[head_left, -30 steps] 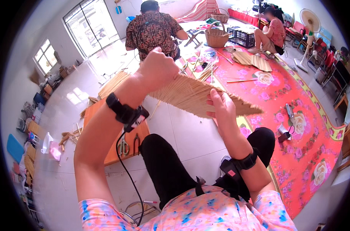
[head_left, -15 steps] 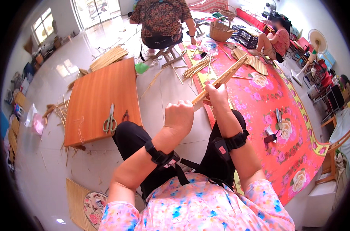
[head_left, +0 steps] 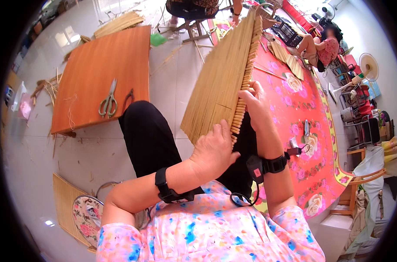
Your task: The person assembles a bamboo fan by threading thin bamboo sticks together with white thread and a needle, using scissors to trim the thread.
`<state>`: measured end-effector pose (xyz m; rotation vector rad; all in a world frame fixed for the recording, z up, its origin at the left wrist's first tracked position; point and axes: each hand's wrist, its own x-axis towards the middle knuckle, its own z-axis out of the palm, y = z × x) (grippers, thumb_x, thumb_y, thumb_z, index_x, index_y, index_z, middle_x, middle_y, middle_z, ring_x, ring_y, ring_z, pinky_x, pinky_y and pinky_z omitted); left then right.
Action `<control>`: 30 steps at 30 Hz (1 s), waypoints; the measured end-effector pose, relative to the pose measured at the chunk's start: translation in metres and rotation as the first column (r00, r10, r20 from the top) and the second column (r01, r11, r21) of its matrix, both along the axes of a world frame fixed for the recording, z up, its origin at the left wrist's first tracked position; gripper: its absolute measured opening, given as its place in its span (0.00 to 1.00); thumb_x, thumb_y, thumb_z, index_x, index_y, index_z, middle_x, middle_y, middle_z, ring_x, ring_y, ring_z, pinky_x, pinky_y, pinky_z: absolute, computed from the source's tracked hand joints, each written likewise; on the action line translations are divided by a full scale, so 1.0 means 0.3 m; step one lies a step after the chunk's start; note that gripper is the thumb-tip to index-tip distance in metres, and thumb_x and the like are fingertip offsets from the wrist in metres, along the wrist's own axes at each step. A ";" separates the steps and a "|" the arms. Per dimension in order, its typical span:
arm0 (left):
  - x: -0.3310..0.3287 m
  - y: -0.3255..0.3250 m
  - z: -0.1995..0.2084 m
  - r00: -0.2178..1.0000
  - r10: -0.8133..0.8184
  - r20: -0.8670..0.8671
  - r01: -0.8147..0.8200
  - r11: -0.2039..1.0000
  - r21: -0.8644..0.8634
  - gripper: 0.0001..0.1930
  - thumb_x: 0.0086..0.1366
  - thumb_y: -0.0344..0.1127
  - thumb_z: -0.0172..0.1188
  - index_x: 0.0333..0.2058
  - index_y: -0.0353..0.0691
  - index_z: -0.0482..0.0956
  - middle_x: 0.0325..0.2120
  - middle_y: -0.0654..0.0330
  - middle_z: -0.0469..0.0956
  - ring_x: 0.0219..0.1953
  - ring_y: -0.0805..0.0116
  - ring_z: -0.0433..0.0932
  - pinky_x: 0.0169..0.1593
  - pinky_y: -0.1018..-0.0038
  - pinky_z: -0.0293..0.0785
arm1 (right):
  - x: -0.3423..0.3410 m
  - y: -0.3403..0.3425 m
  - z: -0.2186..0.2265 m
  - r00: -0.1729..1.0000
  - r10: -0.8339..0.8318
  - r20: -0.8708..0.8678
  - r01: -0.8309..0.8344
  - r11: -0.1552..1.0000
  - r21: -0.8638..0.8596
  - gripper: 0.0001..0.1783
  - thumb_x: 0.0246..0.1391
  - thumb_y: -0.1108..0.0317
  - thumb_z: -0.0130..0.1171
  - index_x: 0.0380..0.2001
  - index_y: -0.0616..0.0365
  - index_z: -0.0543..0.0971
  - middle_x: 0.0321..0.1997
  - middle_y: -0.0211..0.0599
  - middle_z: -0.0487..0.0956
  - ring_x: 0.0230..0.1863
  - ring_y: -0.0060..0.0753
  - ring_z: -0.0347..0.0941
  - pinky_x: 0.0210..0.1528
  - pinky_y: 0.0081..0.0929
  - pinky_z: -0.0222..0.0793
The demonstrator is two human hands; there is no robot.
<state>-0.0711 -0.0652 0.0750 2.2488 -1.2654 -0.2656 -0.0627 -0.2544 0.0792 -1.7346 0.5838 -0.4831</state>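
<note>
- While the left forearm slants across the lap, the left hand lies over the lower end of the stalk panel, fingers close together, thumb jutting past the ribbed edge (whether it clamps, I cannot tell).
- Right forearm upright, the right hand pinches that edge higher up.
- The panel slants up before the lap, right of the orange table.
</note>
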 end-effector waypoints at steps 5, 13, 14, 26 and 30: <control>-0.021 0.021 -0.073 0.983 -0.184 -0.024 0.180 0.977 -0.112 0.44 0.54 0.45 0.68 0.58 0.20 0.57 0.41 0.40 0.71 0.37 0.46 0.80 0.35 0.62 0.79 | -0.060 0.045 -0.006 0.993 0.075 0.087 -0.081 0.994 0.071 0.07 0.54 0.75 0.57 0.37 0.63 0.74 0.30 0.26 0.76 0.30 0.12 0.67 0.33 0.15 0.63; 0.006 0.030 -0.077 0.968 -0.218 -0.125 0.196 0.966 -0.166 0.39 0.55 0.41 0.66 0.57 0.22 0.59 0.41 0.41 0.72 0.29 0.46 0.80 0.31 0.59 0.78 | -0.083 0.099 0.009 0.995 0.065 0.078 -0.058 0.994 -0.089 0.04 0.57 0.72 0.57 0.34 0.62 0.76 0.30 0.22 0.75 0.29 0.10 0.65 0.31 0.14 0.62; 0.023 0.042 -0.079 0.967 -0.216 -0.137 0.192 0.967 -0.167 0.38 0.55 0.41 0.66 0.58 0.24 0.59 0.41 0.42 0.72 0.28 0.45 0.80 0.31 0.59 0.78 | -0.068 0.110 0.003 0.994 0.051 0.095 -0.039 0.992 -0.119 0.05 0.58 0.72 0.56 0.34 0.62 0.76 0.30 0.22 0.74 0.29 0.10 0.64 0.31 0.15 0.61; 0.450 0.266 -0.250 0.966 0.223 -0.134 -0.260 0.833 -0.489 0.19 0.56 0.29 0.64 0.47 0.37 0.74 0.42 0.49 0.74 0.41 0.50 0.77 0.41 0.62 0.76 | -0.181 0.087 -0.016 0.999 -0.044 -0.030 0.034 0.959 -0.280 0.07 0.62 0.71 0.54 0.41 0.62 0.76 0.27 0.18 0.69 0.27 0.08 0.58 0.28 0.14 0.54; 0.726 0.412 -0.590 0.745 0.651 0.146 -0.628 0.758 -0.176 0.21 0.59 0.36 0.64 0.50 0.39 0.73 0.47 0.49 0.71 0.49 0.49 0.74 0.50 0.59 0.73 | -0.172 0.142 -0.018 0.997 -0.033 0.063 0.047 0.971 -0.233 0.10 0.59 0.75 0.57 0.44 0.64 0.75 0.30 0.23 0.73 0.30 0.10 0.65 0.32 0.14 0.61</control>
